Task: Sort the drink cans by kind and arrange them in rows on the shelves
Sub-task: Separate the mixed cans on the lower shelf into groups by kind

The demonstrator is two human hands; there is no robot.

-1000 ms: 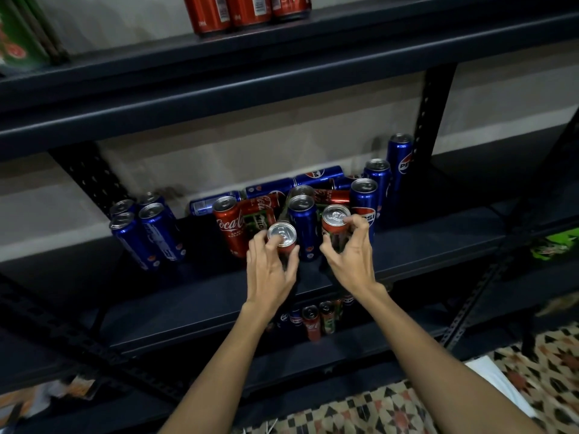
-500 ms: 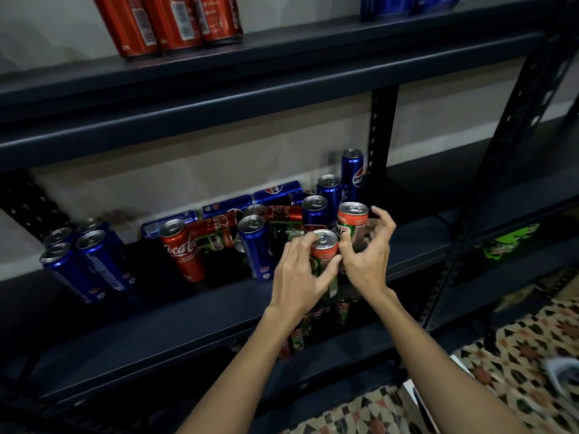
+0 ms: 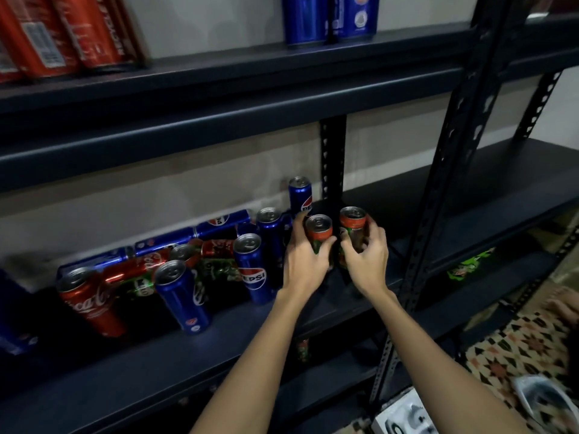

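On the middle shelf [image 3: 219, 349], near its right upright post [image 3: 438, 195]: left hand [image 3: 305, 264] curled round an orange-and-green can [image 3: 319, 231], right hand [image 3: 366, 261] gripping a second orange-and-green can [image 3: 353, 223], both cans upright and side by side, almost touching. Just left of the hands, three Pepsi cans standing: one [image 3: 252, 267] near the front, one [image 3: 270, 227] behind it, one [image 3: 300, 195] by the wall. Further left, a jumble: Pepsi cans lying flat [image 3: 200, 230] along the wall, green cans lying on their sides [image 3: 219, 267] among them, another Pepsi can [image 3: 181, 296] leaning, and a Coca-Cola can [image 3: 91, 302] tilted beside it. On the upper shelf [image 3: 282, 76], red Coca-Cola cans [image 3: 59, 32] grouped at the left and blue Pepsi cans [image 3: 329, 18] standing well apart to the right. Below, on the lowest shelf, one more can [image 3: 303, 349], too dim to name. Patterned floor [image 3: 513, 349] at lower right.
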